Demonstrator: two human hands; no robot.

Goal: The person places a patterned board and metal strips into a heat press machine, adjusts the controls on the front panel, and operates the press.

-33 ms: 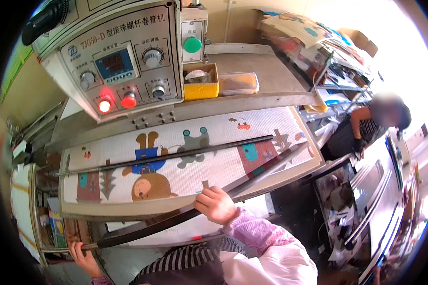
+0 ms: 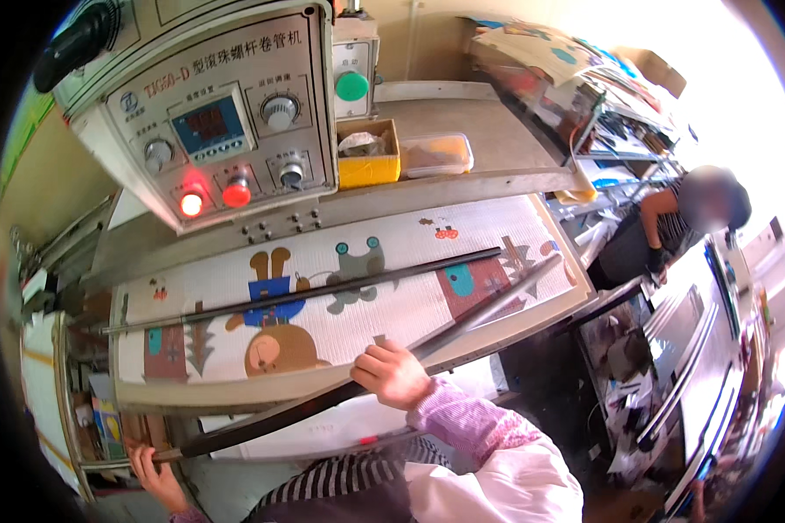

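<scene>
A long dark tube [image 2: 270, 425] lies slantwise over the front edge of the mat-covered table, its far right part shining grey. A thin metal rod [image 2: 171, 454] sticks out of its near left end. My right hand [image 2: 392, 375] is closed over the tube's middle, fingers curled on top. At the lower left, my left hand [image 2: 155, 478] has its fingers round the rod's end. A second slim dark rod [image 2: 358, 283] rests across the white mat [image 2: 392, 318], which has cartoon animals and trees printed on it.
A control box [image 2: 209, 113] with knobs, a display and a lit red lamp overhangs the back left. Behind the table's metal rail stand a yellow box [image 2: 368, 170] and a plastic tub [image 2: 436, 155]. A co-worker [image 2: 654, 222] is at a cluttered bench on the right.
The tube has turned in my hands: the broad dark flap along its right part has gone, leaving a slimmer, rounder grey outline. Both hands stay nearly in place.
</scene>
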